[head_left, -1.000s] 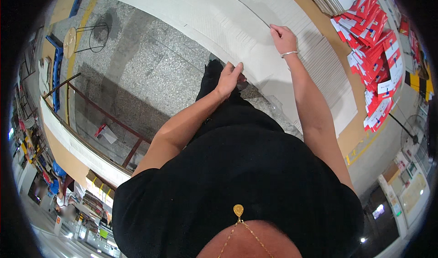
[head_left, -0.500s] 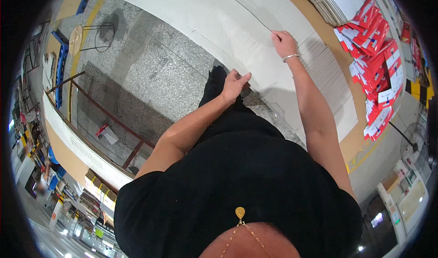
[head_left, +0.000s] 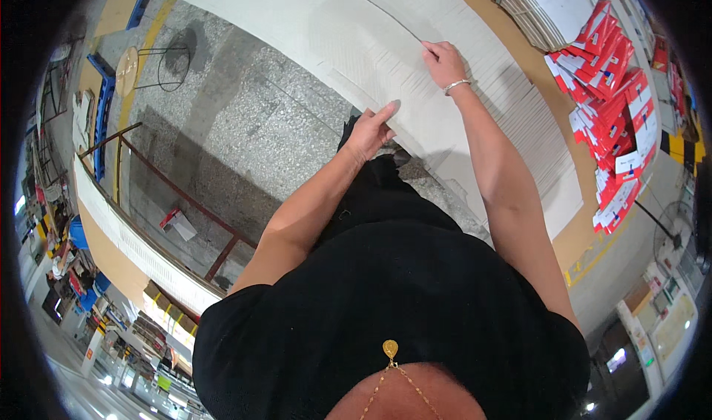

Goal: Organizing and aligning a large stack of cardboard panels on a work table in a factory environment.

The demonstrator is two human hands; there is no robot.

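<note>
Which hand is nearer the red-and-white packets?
Right. The right hand is left of the red-and-white packets; the left hand is farther left, at the white sheets' near edge.

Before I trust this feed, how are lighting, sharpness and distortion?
Head view: the brown board bows with the fisheye, corners black; head view: shadow darkens part of the floor; head view: left hand and right hand look fairly sharp; head view: bright lights glare small and white, lower left.
</note>
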